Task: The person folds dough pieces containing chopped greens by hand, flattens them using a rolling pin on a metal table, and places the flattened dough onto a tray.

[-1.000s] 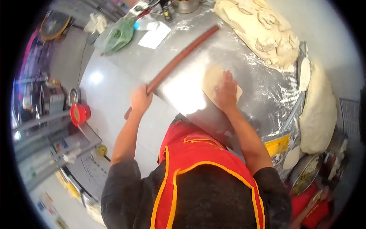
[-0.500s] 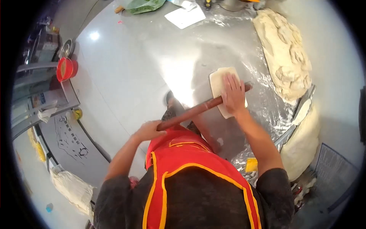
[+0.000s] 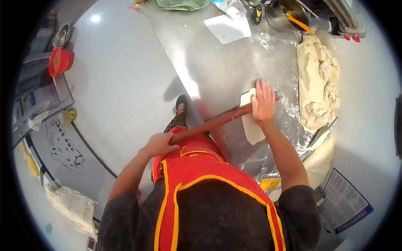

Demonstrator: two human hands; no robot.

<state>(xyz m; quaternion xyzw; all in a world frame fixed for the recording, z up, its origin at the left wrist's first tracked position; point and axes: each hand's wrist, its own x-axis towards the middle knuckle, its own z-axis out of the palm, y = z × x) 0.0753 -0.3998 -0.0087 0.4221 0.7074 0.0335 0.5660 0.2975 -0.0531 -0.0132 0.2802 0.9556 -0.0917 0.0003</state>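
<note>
A brown wooden rolling pin slants from the red apron up to the metal table. My left hand is closed around its lower left end, near my hip. Towards the other end, my right hand lies palm down across the pin, fingers stretched out forward rather than wrapped around it. Beneath the pin and partly covered by that hand is a flat, long piece of dough on the table. The pin's right tip shows just past my right hand.
A big lumpy slab of dough lies along the table's right side, with more dough nearer me. At the back are a white scraper sheet, a metal pot and an orange-handled tool. A red bowl stands far left.
My view has shifted, bringing the pot into fuller sight. My right hand now covers the dough's right side, and the dough appears narrower and longer towards me. My left hand keeps its hold.
</note>
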